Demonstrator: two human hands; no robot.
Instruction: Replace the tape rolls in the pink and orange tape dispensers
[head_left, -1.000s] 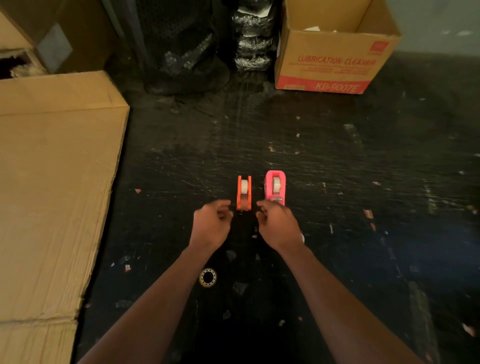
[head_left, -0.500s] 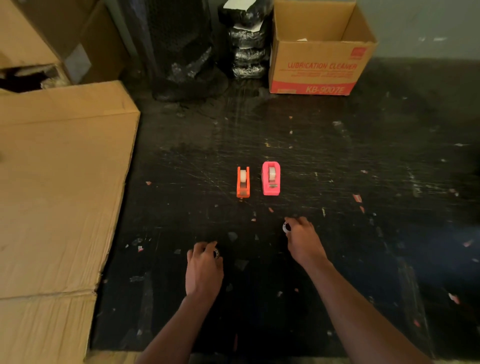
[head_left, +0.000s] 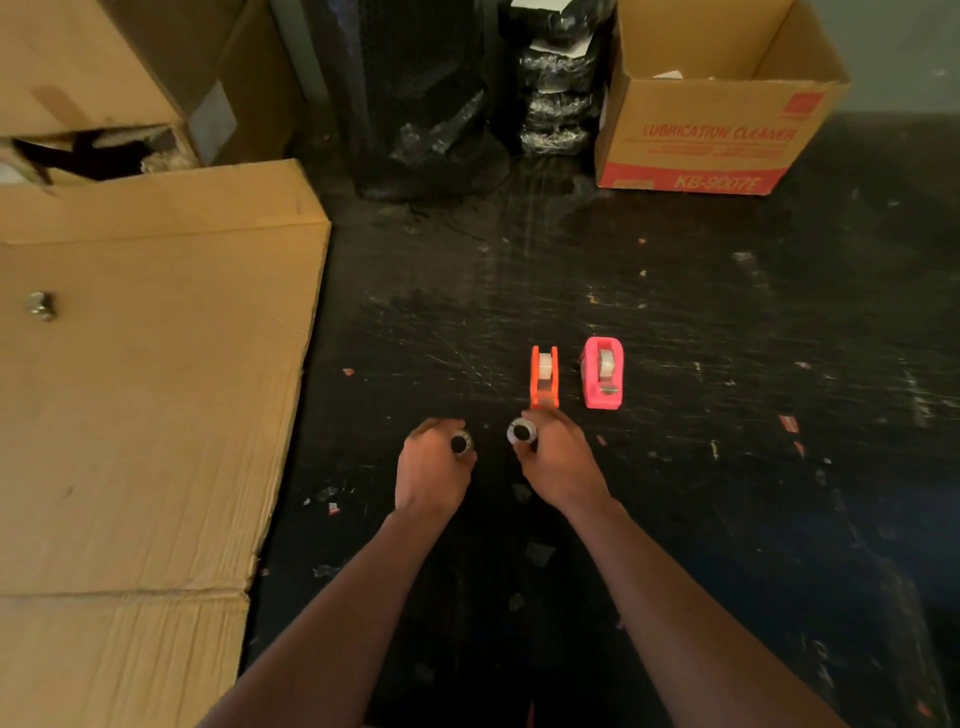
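Note:
An orange tape dispenser (head_left: 544, 378) and a pink tape dispenser (head_left: 602, 372) stand side by side on the black scratched surface, each with a clear tape roll in it. My left hand (head_left: 431, 470) holds a small tape roll (head_left: 460, 443) between its fingers. My right hand (head_left: 558, 460) holds another small tape roll (head_left: 521, 432), its fingertips just below the orange dispenser's front end. Both hands hover in front of the dispensers.
A flat cardboard sheet (head_left: 140, 405) covers the left side. An open "Lubrication Cleaner" box (head_left: 711, 135) stands at the back right, black wrapped bundles (head_left: 436, 104) at the back centre. Scraps of tape litter the surface.
Both hands dropped back toward me, picked up small tape rolls from the surface, and have now moved forward again to just in front of the dispensers.

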